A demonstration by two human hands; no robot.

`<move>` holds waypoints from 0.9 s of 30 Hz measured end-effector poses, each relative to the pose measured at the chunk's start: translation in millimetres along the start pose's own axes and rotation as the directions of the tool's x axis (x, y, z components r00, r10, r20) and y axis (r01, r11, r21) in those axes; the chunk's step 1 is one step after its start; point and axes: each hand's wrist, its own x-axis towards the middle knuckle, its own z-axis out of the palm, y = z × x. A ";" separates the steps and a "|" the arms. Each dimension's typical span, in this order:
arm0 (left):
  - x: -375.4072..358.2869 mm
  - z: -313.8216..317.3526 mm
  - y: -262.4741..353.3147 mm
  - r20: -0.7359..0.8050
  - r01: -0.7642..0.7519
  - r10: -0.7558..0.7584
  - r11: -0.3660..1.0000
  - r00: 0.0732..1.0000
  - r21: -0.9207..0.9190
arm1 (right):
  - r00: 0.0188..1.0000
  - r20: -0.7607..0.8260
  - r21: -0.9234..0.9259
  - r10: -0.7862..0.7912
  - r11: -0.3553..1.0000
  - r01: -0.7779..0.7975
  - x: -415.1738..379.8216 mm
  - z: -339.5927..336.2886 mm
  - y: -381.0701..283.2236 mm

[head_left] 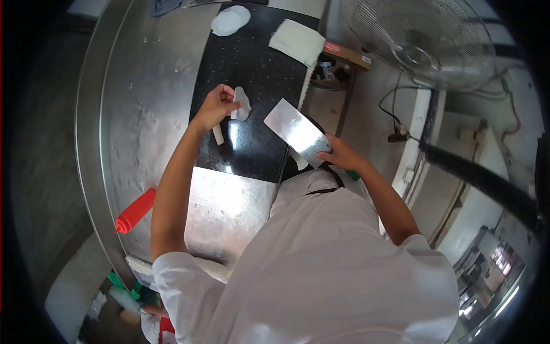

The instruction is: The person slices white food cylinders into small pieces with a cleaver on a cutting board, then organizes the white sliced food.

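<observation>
My left hand (219,107) pinches a thin white round sheet that looks like a dough wrapper (242,104), lifted on edge over the black speckled slab (252,63). Just below that hand, a short pale stick-like piece (217,135) lies on the slab; its upper end is hidden by my wrist. In my right hand (342,153) is a broad, shiny rectangular cleaver (298,132), its blade angled up and left over the slab's right edge. The cleaver's handle is hidden inside my closed fingers.
Thin white rounds (230,21) overlap at the slab's far end, beside a folded pale cloth (297,42). A red squeeze bottle (136,211) lies on the steel counter (152,109) at left. A fan (421,46) stands at upper right. Another person's sleeve (150,328) shows at lower left.
</observation>
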 end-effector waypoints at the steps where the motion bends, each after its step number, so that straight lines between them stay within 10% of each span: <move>1: -0.5 -4.2 -3.6 -0.026 -0.021 0.021 1.000 0.999 0.012 | 1.000 0.022 -0.004 -0.016 1.000 0.016 9.7 -13.5 -13.2; 8: 9.3 -26.4 -5.0 -0.222 0.164 -0.188 0.979 0.957 -0.122 | 0.974 0.202 -0.103 -0.104 0.987 0.126 110.4 -94.5 -35.1; 15: 18.2 -22.2 32.9 -0.347 0.218 -0.073 0.891 0.935 0.398 | 0.933 0.350 -0.239 -0.078 0.956 0.170 162.5 -156.9 -62.0; 27: 0.3 -42.7 7.2 -0.571 0.289 -0.044 0.893 0.820 0.346 | 0.880 0.464 -0.306 -0.101 0.914 0.266 206.3 -163.1 -105.4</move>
